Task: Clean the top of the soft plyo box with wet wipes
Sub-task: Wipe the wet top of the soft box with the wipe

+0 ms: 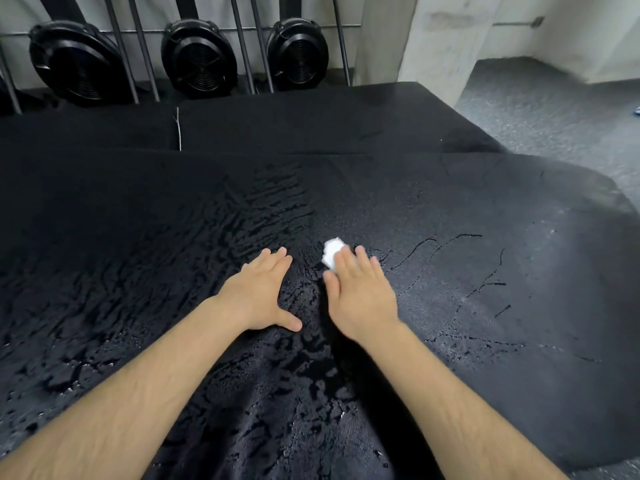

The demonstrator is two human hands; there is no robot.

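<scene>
Beneath the straight, unclenched fingers of the right hand, a crumpled white wet wipe pressed onto the black soft plyo box top, glossy with wet streaks left of them, duller to their right; left hand flat alongside, fingers spread, holding nothing.

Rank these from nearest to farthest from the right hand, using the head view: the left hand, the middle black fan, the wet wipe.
1. Wet wipe: under the fingers of the right hand, on the plyo box top.
2. Left hand: flat on the box, just to the left.
3. Middle black fan: far back, beyond the box.
</scene>
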